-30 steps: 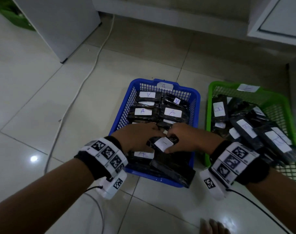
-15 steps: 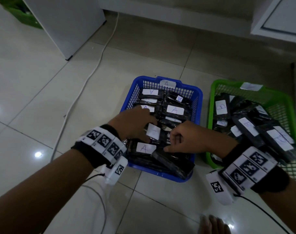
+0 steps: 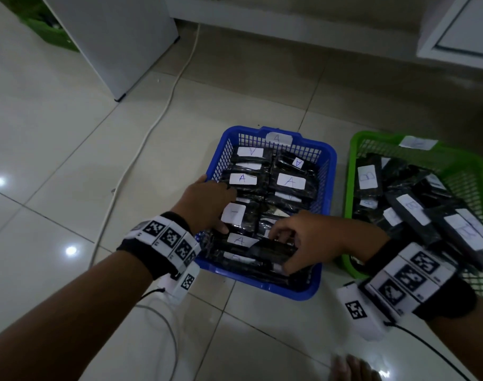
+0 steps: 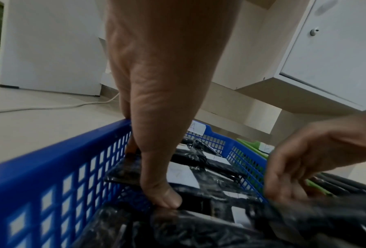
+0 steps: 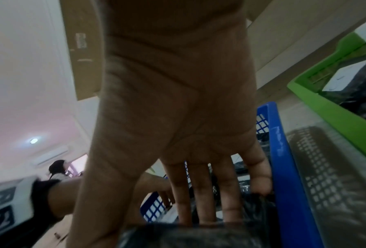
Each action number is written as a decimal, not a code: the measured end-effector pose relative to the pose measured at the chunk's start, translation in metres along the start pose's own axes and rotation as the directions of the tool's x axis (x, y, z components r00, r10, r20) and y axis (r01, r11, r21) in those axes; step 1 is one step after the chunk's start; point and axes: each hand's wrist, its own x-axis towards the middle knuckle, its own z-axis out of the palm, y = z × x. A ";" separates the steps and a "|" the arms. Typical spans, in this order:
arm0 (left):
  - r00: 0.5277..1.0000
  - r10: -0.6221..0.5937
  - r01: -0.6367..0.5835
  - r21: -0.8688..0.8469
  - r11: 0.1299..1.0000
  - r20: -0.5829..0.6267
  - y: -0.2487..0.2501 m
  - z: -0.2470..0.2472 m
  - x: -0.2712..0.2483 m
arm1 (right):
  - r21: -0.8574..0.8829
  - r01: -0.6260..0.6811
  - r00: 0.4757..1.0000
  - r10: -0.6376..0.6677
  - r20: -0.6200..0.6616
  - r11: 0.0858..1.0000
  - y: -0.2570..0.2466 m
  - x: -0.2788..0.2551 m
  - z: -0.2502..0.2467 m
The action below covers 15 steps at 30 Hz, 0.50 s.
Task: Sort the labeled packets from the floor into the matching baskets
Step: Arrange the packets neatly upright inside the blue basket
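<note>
Since half a second ago the left hand has slid toward the near left part of the blue basket, and the right hand has dropped from the middle of the basket to its near edge, where it now grips a black packet it was not holding before. The right hand's fingers lie together along the top of that packet, with the thumb under its near side, so the packet is pinched between them; it lies tilted over the other packets at the near end of the basket.

The left hand holds an upright packet with a white label, the thumb pressing on its near edge and the other fingers bent over its far side, close against the basket's left wall.

The blue basket stands on the tiled floor and is filled with black packets bearing white labels marked A; a tag marked A sits on its far rim. Just to its right stands a green basket heaped with black packets whose labels read B. A white cable runs across the floor on the left, past a white cabinet.
</note>
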 end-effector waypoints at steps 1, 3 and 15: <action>1.000 0.002 -0.002 -0.012 1.000 -0.005 0.000 -0.001 0.000 | 0.046 0.009 1.000 -0.008 -0.019 0.999 0.002 0.000 -0.005; 1.000 0.017 -0.018 -0.083 0.996 -0.012 -0.003 -0.006 -0.002 | 0.145 0.032 0.995 -0.018 -0.096 0.989 0.006 0.001 -0.012; 0.997 -0.008 -0.062 -0.882 0.468 -0.074 0.012 -0.020 -0.015 | 0.366 0.157 0.935 -0.019 -0.354 0.917 0.007 0.020 -0.013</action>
